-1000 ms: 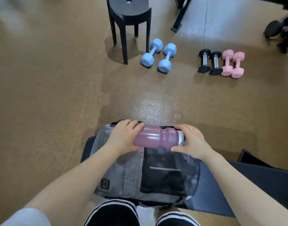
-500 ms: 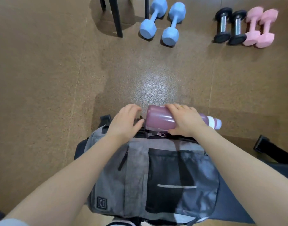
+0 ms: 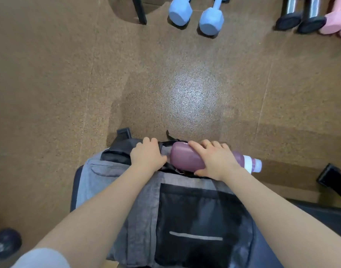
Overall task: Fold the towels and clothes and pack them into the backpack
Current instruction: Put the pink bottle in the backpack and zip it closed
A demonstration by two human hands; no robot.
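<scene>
My worry: the bottle (image 3: 187,158) lies sideways across the backpack (image 3: 127,190) mouth, cap end overhanging, so it could jam or roll off to the floor. My right hand (image 3: 217,160) lies palm-down, fingers wrapped over its body. My left hand (image 3: 146,156) clutches the bag's rim beside it.

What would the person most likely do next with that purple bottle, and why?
Probably push the purple bottle base-first down into the grey backpack. The right hand grips it lying across the open top, cap end sticking out to the right, while the left hand holds the opening's edge, seemingly keeping it apart.
</scene>
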